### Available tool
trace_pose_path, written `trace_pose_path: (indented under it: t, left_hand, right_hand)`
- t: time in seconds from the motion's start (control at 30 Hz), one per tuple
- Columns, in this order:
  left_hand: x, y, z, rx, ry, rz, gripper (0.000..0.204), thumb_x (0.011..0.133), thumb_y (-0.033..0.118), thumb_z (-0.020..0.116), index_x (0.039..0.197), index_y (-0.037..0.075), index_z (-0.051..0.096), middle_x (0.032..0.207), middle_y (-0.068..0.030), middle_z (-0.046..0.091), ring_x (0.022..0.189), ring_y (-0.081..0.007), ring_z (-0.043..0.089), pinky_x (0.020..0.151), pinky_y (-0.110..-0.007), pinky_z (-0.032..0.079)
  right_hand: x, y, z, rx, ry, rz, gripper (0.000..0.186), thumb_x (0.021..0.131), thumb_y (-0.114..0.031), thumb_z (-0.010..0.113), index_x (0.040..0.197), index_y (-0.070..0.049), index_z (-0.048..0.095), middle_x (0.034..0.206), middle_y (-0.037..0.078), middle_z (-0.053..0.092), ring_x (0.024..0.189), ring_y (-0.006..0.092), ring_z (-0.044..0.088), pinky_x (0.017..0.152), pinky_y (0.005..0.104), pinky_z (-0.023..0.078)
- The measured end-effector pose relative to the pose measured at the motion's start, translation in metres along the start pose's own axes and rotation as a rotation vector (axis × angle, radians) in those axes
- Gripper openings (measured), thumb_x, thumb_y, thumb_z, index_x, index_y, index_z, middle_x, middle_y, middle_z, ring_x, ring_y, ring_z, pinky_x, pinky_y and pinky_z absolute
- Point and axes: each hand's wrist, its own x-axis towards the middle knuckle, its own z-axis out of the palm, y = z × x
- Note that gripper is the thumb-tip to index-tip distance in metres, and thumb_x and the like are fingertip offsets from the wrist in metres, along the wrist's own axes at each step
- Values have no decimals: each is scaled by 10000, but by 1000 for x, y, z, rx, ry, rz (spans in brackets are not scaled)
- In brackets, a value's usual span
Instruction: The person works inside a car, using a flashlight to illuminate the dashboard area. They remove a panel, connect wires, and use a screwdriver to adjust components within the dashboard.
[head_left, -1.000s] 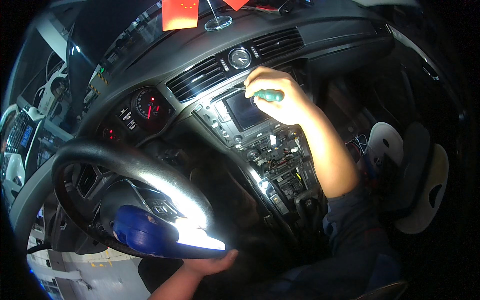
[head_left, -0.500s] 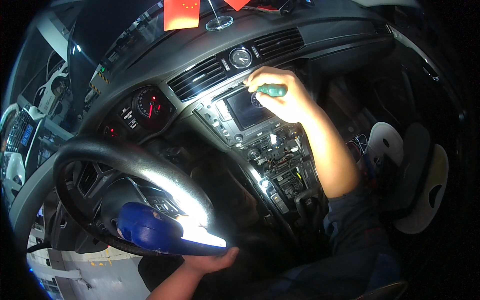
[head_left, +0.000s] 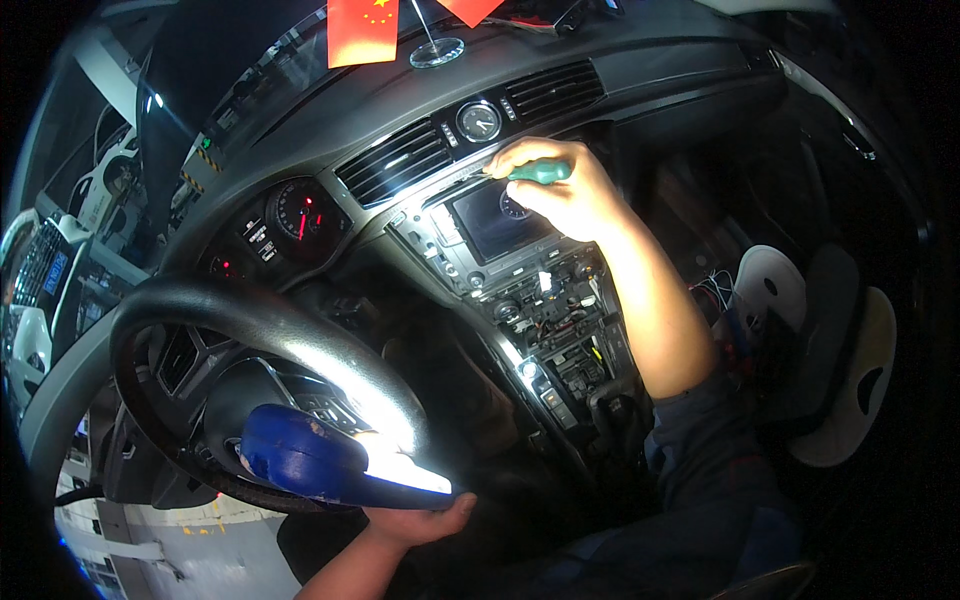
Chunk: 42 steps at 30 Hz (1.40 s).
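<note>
The right hand (head_left: 565, 195) is at the far middle of the car's dashboard, its grip closed around the green handle of a hand tool (head_left: 540, 172). The tool points left, toward the upper edge of the screen unit (head_left: 490, 222), just below the left air vent (head_left: 395, 160); whether its tip touches that edge is too small to tell. The right forearm crosses over the right side of the opened center console (head_left: 570, 345), where connectors and dark fittings lie exposed.

The left hand (head_left: 410, 522) is near, below the steering wheel (head_left: 255, 312), its grip closed on the underside of a blue work lamp (head_left: 305, 452). The thumb shows at the lamp's right end, while most of the fingers are hidden. The lamp lies tilted across the near part of the wheel, its white face lit and throwing a bright patch on the rim.

A round clock (head_left: 479, 121) sits between the left air vent and the right air vent (head_left: 557, 93). Red lights glow in the instrument cluster (head_left: 305, 215) at the left. Red flags (head_left: 362, 32) stand far on the dashboard beside a clear round base (head_left: 437, 53). To the right lies a pale panel (head_left: 772, 283) with a hole, near some thin wires (head_left: 712, 285).
</note>
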Motion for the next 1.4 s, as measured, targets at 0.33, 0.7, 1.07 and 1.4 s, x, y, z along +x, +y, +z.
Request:
trace_pose_path:
  t: [0.33, 0.7, 1.07, 1.4]
  left_hand:
    - [-2, -2, 4, -44, 46, -4, 970, 842, 472, 836, 1525, -3, 338, 1465, -212, 483, 1342, -336, 520, 1118, -449, 434]
    - [31, 38, -7, -127, 221, -224, 865, 791, 343, 891, 1430, -38, 449, 1349, -190, 573, 1241, -286, 588, 1045, -400, 489]
    - [212, 60, 29, -1029, 530, -750, 355, 884, 51, 741, 1195, -12, 583, 952, -94, 679, 813, -209, 714, 766, -316, 592]
    - [258, -3, 96, -691, 639, -544, 324, 869, 88, 729, 1135, 17, 558, 974, -85, 663, 796, -197, 679, 734, -342, 579]
  right_hand:
    - [5, 1, -5, 17, -26, 63, 151, 883, -62, 752, 1032, -39, 745, 1000, 76, 776, 908, 164, 738, 814, 317, 584]
    - [0, -2, 11, -13, 188, 86, 118, 840, -99, 747, 953, -65, 739, 844, 99, 747, 768, 206, 740, 701, 332, 562]
    - [0, -9, 15, 46, 169, 261, 234, 893, -246, 811, 938, -39, 711, 834, 126, 733, 744, 272, 694, 729, 372, 560]
    - [-1, -16, 8, -34, 68, 307, 215, 865, -173, 681, 1003, -13, 718, 918, 227, 727, 843, 393, 706, 794, 441, 563]
